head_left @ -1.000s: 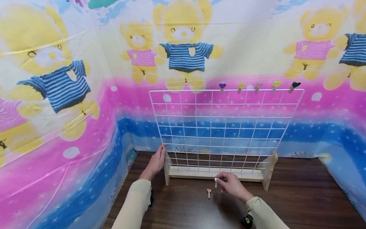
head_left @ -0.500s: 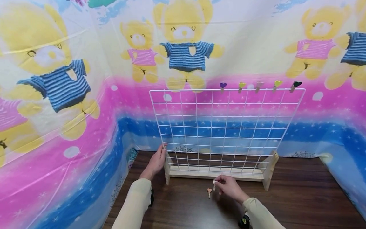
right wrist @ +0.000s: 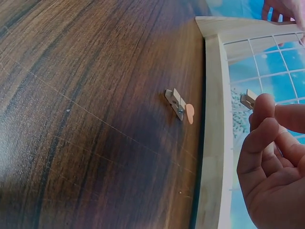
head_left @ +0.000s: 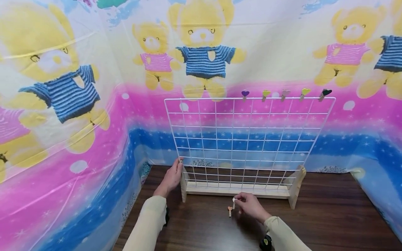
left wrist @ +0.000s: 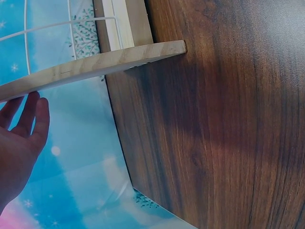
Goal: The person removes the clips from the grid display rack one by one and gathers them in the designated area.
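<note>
Two clothespins off the rack: one small wooden clothespin point(head_left: 233, 200) pinched in my right hand point(head_left: 250, 206), one heart clothespin point(head_left: 230, 209) on the counter point(head_left: 201, 226). My left hand point(head_left: 171, 178), fingers relaxed, steadies the wire grid rack point(head_left: 248, 139). Step in hand: pickup. Next, I judge: lift to the top wire.

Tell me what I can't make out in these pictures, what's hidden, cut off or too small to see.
- Peg in the right hand: head view, too small; right wrist view, the fingers cover all but its tip.
- Left hand: left wrist view, cut off by the left edge; its contact with the grid is unclear.
- Pegs on the grid's top wire: head view, too small for detail.
- Peg on the table: head view, tiny.
</note>
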The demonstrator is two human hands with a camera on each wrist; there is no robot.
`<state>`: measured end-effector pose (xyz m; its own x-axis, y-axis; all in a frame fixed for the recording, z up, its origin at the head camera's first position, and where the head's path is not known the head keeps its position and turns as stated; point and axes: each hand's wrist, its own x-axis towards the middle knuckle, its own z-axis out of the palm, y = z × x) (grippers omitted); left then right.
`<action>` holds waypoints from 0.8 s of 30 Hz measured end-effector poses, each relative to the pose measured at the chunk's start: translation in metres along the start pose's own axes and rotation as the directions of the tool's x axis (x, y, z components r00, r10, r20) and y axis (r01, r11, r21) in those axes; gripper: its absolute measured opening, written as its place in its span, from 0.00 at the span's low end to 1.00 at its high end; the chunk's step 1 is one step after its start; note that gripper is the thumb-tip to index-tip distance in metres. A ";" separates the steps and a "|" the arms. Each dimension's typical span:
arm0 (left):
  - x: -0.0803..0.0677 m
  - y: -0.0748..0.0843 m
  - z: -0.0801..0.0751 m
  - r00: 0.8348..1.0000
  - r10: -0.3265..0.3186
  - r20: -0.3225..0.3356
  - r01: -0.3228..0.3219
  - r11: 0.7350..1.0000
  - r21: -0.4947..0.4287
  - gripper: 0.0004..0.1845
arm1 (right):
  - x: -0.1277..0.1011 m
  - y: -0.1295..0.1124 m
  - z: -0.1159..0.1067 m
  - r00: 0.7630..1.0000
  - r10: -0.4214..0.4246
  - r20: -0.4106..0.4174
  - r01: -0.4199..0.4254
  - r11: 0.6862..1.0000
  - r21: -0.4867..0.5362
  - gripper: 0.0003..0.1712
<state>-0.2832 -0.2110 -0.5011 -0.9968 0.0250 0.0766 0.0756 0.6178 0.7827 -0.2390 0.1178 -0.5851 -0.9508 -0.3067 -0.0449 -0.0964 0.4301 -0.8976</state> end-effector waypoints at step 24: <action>0.001 -0.002 0.001 1.000 -0.001 -0.014 0.001 1.000 0.027 0.21 | 0.007 0.008 0.003 1.000 -0.004 0.018 0.004 1.000 0.021 0.11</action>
<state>-0.2843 -0.2111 -0.5032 -0.9964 0.0136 0.0842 0.0734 0.6389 0.7658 -0.2455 0.1163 -0.5937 -0.9447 -0.3241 -0.0493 -0.0936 0.4106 -0.9070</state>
